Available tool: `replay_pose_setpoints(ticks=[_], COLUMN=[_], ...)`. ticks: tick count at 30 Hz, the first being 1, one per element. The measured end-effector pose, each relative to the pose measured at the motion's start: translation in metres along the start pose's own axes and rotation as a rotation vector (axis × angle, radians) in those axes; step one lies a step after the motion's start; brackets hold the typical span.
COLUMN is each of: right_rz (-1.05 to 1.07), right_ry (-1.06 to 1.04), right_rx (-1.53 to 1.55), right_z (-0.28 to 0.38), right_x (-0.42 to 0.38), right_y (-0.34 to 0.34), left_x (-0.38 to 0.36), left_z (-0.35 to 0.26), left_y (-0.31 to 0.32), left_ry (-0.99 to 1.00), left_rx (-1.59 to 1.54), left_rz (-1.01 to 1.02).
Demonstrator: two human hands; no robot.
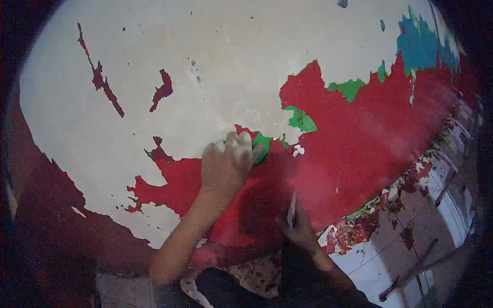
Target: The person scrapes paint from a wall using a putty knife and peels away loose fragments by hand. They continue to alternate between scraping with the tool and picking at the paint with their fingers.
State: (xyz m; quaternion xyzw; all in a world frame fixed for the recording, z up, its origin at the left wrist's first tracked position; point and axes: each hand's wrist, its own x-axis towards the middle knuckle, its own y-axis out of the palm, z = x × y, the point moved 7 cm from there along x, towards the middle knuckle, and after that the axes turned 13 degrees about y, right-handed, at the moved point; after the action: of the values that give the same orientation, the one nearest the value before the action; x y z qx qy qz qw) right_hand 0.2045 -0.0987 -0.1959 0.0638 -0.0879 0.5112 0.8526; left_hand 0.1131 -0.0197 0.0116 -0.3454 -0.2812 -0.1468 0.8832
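Curled fingers of my left hand press against the wall at the lower edge of the cream paint, beside a small green patch. Whether they pinch a flake is hidden. Lower and to the right, my right hand is closed around a thin-bladed scraper, seen almost edge-on and pointing up. The blade looks apart from the wall. Cream paint with ragged edges covers the upper and left wall, and a broad red layer is bare around and right of my hands.
Loose paint flakes in red, white and green lie in a heap along the foot of the wall. Light floor tiles show at the lower right, with a dark stick-like piece across them. A blue-green patch is at the upper right.
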Motion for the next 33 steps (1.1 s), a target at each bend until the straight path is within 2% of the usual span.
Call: replay_pose_setpoints(ticks=[1, 3, 5, 8, 10, 13, 17, 19, 20, 23, 25, 27, 29, 31, 33], right_rz=[-0.047, -0.249, -0.306, -0.355, -0.386, -0.372, -0.338, -0.406, -0.439, -0.147, 0.153, 0.358, 0.808, 0.724, 0.569], right_ry=[-0.028, -0.253, -0.277, -0.199, -0.201, -0.234, -0.332, -0.392, -0.420, -0.332, -0.444, -0.534, -0.203, -0.175, -0.137], right_rx=[0.035, 0.023, 0.186, -0.012, 0.017, 0.021, 0.107, 0.023, -0.015, 0.145, 0.202, -0.198, -0.112, -0.114, -0.352], right_z=[0.023, 0.072, 0.111, 0.147, 0.162, 0.170, 0.168, 0.166, 0.166, 0.166, 0.146, 0.141, 0.131, 0.095, 0.080], right_x=[0.013, 0.035, 0.055, 0.082, 0.081, 0.090, 0.091, 0.088, 0.084, 0.070, 0.055, 0.017, -0.014, -0.018, -0.006], right_y=[-0.001, -0.003, 0.004, 0.016, 0.015, 0.016, 0.026, 0.038, 0.044, 0.065, 0.102, 0.144, 0.169, 0.164, 0.142], left_x=[-0.001, 0.006, 0.007, 0.004, 0.004, -0.004, -0.011, -0.029, -0.035, -0.072, -0.119, -0.161, -0.195, -0.215, -0.222], left_z=[-0.001, 0.002, 0.005, 0.009, 0.010, 0.008, 0.008, 0.008, 0.011, 0.013, 0.006, -0.008, -0.028, -0.045, -0.055], left_y=[-0.002, -0.008, -0.006, 0.002, 0.002, -0.004, -0.012, -0.018, -0.017, -0.013, -0.001, 0.001, -0.005, -0.015, -0.020], left_ry=[0.072, 0.082, 0.087, 0.120, 0.189, 0.302, 0.293, 0.339, 0.297, 0.170, 0.080, -0.023, -0.133, -0.247, -0.343], left_rx=[0.020, -0.101, -0.209, -0.282, -0.240, -0.224, -0.239, -0.182, -0.192, -0.191, -0.161, -0.213, -0.334, -0.548, -0.776], left_rz=[-0.058, 0.074, 0.155, 0.178, 0.166, -0.062, -0.204, -0.338, -0.307, -0.265, -0.301, -0.220, -0.096, 0.093, 0.302])
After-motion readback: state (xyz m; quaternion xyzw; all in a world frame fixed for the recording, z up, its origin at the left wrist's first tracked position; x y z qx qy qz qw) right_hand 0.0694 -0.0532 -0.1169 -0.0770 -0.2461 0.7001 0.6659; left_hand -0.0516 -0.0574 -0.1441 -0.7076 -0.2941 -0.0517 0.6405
